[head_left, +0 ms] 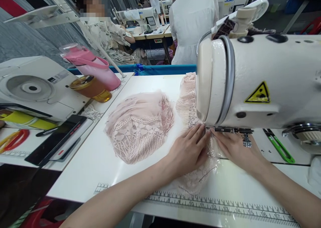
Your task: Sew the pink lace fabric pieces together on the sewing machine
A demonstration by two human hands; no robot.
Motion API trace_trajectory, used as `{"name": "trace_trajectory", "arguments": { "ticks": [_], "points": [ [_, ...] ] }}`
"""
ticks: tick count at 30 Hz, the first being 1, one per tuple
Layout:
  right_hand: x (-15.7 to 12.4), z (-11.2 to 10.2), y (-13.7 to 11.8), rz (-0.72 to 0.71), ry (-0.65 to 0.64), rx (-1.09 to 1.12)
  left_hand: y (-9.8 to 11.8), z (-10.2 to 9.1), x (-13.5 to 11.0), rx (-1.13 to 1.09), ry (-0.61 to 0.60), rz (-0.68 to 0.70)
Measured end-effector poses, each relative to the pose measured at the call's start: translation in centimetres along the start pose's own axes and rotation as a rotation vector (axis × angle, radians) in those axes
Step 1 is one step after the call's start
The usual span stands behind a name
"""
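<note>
Pale pink lace fabric runs under the head of a white sewing machine and shows again on its far side. My left hand lies on this lace left of the presser foot, fingers stretched forward and close together. From the other side, my right hand has its fingertips closed on the lace's right edge beside the needle area. The machine head hides part of those fingers. A separate piece of pink lace with fringe rests on the white table, left of my left hand.
Green thread snips lie right of my right hand. A printed ruler follows the front edge. At left are another machine, an amber cup, a pink bottle and red-handled scissors. Two people sit beyond.
</note>
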State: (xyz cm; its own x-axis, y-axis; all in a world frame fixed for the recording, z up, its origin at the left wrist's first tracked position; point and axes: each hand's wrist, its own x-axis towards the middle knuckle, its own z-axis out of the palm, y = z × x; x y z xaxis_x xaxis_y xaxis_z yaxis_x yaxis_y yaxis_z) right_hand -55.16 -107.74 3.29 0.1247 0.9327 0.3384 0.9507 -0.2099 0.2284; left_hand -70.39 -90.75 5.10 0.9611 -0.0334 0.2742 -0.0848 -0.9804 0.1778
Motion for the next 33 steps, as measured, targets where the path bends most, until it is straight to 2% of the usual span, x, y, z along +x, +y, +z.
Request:
{"name": "trace_trajectory", "arguments": {
  "ticks": [4, 7, 11, 23, 29, 33],
  "points": [
    [0.9, -1.0, -0.2, 0.007, -0.034, 0.098, 0.0, -0.2, 0.1, -0.002, -0.018, -0.014],
    [1.4, -1.6, -0.3, 0.037, 0.003, 0.155, 0.1, -0.5, 0.2, 0.003, -0.044, -0.012],
    [1.5, -1.7, -0.2, 0.033, 0.068, 0.123, 0.2, -0.8, 0.3, 0.015, -0.046, -0.01],
    [1.5, -1.9, 0.0, -0.02, 0.039, 0.08, 0.1, -0.4, 0.2, 0.041, -0.052, -0.004],
    [1.5, -1.6, -0.1, 0.009, 0.19, -0.069, 0.1, -0.3, 0.1, 0.05, -0.05, -0.008],
    [1.5, -1.7, -0.2, 0.009, 0.196, -0.073, 0.0, 0.1, 0.0, 0.059, -0.025, -0.009]
  ]
}}
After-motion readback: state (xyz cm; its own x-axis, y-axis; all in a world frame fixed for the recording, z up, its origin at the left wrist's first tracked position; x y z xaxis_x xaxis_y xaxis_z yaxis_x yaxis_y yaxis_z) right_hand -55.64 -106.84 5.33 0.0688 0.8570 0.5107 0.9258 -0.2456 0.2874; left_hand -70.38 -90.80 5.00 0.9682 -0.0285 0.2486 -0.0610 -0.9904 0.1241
